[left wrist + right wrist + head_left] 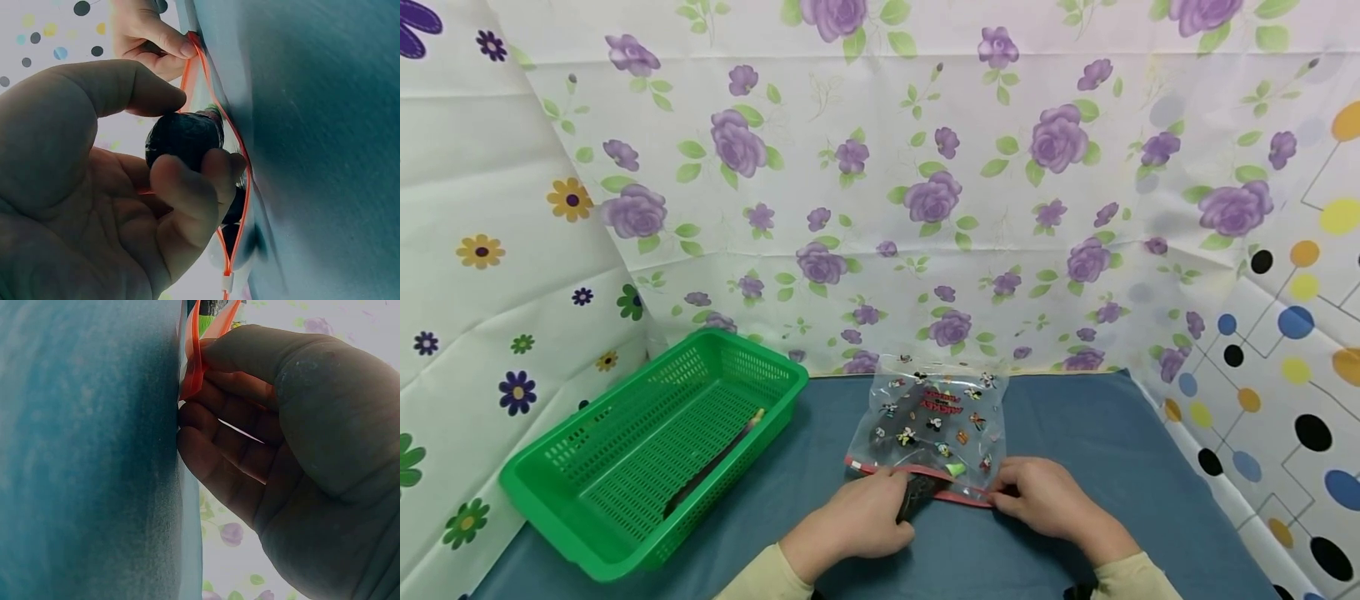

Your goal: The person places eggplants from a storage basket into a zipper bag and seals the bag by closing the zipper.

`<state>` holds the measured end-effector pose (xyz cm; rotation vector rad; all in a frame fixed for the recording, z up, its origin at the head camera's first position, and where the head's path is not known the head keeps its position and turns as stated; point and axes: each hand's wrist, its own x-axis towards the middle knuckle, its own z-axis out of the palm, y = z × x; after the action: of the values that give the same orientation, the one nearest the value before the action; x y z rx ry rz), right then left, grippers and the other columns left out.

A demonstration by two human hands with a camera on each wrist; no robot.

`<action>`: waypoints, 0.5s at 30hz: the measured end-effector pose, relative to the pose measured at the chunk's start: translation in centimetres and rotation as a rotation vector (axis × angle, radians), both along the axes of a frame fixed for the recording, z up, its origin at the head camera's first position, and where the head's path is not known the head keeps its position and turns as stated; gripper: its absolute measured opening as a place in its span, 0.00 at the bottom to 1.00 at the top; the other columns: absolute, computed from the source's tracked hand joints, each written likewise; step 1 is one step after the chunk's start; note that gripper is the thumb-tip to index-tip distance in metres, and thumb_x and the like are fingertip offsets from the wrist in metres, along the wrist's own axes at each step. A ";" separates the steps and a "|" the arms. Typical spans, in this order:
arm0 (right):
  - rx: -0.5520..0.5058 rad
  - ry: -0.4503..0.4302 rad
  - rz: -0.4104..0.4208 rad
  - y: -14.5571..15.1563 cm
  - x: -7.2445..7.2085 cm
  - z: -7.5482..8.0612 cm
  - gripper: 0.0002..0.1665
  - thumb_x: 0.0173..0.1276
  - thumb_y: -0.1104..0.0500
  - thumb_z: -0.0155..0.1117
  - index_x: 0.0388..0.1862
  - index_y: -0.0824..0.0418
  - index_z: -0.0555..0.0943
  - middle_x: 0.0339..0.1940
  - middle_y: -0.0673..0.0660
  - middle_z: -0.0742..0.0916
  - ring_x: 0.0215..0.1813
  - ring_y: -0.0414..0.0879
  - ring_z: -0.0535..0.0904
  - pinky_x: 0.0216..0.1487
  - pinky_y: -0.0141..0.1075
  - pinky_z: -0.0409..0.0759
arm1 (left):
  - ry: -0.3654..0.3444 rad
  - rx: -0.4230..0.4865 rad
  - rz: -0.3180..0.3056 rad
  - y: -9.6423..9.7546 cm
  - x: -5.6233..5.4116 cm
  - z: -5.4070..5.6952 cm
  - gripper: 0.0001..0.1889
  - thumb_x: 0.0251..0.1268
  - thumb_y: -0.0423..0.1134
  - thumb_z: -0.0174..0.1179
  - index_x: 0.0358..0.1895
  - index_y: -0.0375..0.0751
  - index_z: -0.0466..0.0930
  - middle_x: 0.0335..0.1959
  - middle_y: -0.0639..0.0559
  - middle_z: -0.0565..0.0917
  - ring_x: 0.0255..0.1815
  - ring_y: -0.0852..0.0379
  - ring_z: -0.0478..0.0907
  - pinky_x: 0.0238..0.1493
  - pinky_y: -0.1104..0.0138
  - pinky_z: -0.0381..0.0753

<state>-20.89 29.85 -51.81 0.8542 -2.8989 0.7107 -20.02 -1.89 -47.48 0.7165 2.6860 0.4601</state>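
Observation:
A clear zip bag (936,417) with cartoon print and a red zip edge lies on the blue cloth, its mouth towards me and spread apart. My left hand (867,512) grips a dark, long thing (181,137) with a rounded, wrinkled end, thumb on one side and fingers on the other. That thing reaches into the bag's mouth; its kind is unclear. Other dark shapes (234,209) show inside the bag, along with a light green tip (955,470). At the mouth's right corner, my right hand (1045,496) pinches the red zip edge (194,375) between thumb and fingers.
To the left stands a green slotted basket (587,562) holding a dark, slender thing (715,467) with a pale tip. Flowered sheeting (880,183) hangs behind the table, and dotted sheeting (1292,375) hangs at the right. Blue cloth (1075,417) covers the table.

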 end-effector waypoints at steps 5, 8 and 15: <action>0.007 0.005 -0.001 0.0 -0.1 0.1 0.09 0.76 0.54 0.78 0.36 0.38 0.93 0.34 0.31 0.83 0.33 0.28 0.78 0.35 0.37 0.80 | -0.027 0.006 -0.010 0.1 -0.1 0.1 0.33 0.66 0.45 0.72 0.73 0.36 0.79 0.60 0.46 0.83 0.50 0.58 0.82 0.56 0.51 0.87; 0.006 0.002 -0.003 0.0 -0.1 0.1 0.09 0.76 0.54 0.78 0.36 0.38 0.93 0.34 0.31 0.82 0.32 0.28 0.77 0.35 0.37 0.79 | -0.035 0.007 -0.015 0.1 -0.1 0.2 0.35 0.66 0.45 0.72 0.74 0.36 0.78 0.61 0.45 0.83 0.50 0.58 0.81 0.57 0.52 0.87; 0.000 -0.016 0.003 0.2 0.0 0.1 0.08 0.77 0.54 0.78 0.37 0.39 0.93 0.35 0.31 0.83 0.33 0.28 0.77 0.35 0.36 0.79 | -0.036 0.008 -0.013 0.2 0.1 0.1 0.33 0.65 0.45 0.73 0.72 0.36 0.80 0.55 0.47 0.82 0.45 0.57 0.80 0.55 0.53 0.86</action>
<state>-20.89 30.00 -51.70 0.8567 -2.9123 0.7218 -19.89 -1.66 -47.35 0.7204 2.6457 0.4763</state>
